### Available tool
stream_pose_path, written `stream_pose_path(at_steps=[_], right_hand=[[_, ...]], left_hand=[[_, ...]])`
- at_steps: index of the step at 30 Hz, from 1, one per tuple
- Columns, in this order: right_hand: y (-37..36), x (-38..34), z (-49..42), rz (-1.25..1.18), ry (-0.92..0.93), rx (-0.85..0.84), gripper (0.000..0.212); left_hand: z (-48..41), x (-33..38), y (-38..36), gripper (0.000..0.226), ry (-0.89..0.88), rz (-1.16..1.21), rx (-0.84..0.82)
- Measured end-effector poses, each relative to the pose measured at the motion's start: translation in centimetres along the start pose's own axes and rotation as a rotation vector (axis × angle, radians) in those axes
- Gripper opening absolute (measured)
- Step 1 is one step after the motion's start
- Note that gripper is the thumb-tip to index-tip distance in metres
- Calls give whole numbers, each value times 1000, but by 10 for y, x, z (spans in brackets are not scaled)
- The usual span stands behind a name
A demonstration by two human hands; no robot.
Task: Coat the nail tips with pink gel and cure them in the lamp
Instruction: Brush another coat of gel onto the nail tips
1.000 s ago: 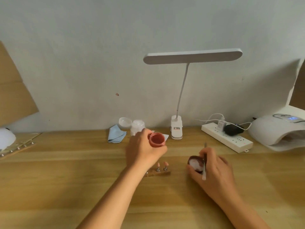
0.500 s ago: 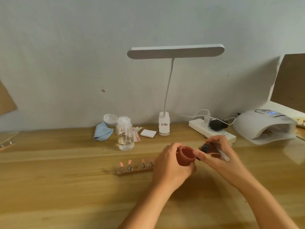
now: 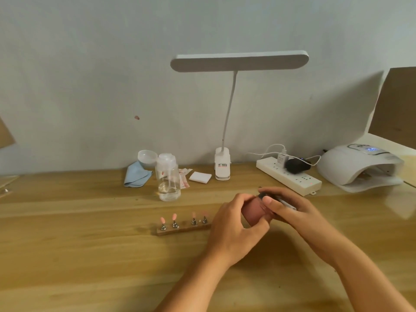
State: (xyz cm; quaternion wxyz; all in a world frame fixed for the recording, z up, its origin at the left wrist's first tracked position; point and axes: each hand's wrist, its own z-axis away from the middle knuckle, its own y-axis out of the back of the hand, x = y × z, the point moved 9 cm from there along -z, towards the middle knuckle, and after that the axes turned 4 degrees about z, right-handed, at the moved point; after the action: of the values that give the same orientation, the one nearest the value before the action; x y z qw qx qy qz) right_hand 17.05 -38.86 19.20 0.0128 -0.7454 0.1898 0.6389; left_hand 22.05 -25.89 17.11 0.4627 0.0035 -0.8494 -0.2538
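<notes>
Curing lamp (image 3: 351,167) waits at the right edge; the action's centre frame.
Left hand (image 3: 231,228) grips the pink gel pot (image 3: 253,213); right hand (image 3: 290,210) pinches a dark cap (image 3: 262,195) and brush (image 3: 287,204) at its mouth. Wooden stand (image 3: 180,229) stretches leftward from the left knuckles, nail tips (image 3: 173,216) upright: left hand's nearer.

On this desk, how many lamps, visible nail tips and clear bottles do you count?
Lamps: 2 (desk lamp, curing lamp)
Nail tips visible: 4; left hand may hide others
Clear bottle: 1
Total: 7
</notes>
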Motion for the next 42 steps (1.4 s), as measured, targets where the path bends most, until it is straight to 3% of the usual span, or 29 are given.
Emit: stream_pose_path(at_steps=[6,10,15,20,24,27,33,38,42], right_hand=[[2,5,-4,-9,-24,-81,29],[5,5,-8,55,3,-83,29],[4,1,-13,162,55,-29,22],[7,-14,-10,503,161,175,24],[4,-11,-9,495,144,45,47],[4,-5,-9,339,109,-28,34],[3,-5,-13,435,145,50,23],[-3,-6,-15,697,207,193,33],[-14,-5,-11,660,279,226,53]], left_hand=[[1,4,1,44,-27,-6,-12],[3,7,2,51,-68,-130,23],[5,20,7,51,-173,-277,113],[9,27,13,45,-240,-333,202],[5,19,10,49,-158,-269,148],[2,9,10,48,-69,-165,115],[4,12,10,47,-110,-232,120],[5,17,11,46,-134,-315,136],[3,8,7,51,-43,-245,100]])
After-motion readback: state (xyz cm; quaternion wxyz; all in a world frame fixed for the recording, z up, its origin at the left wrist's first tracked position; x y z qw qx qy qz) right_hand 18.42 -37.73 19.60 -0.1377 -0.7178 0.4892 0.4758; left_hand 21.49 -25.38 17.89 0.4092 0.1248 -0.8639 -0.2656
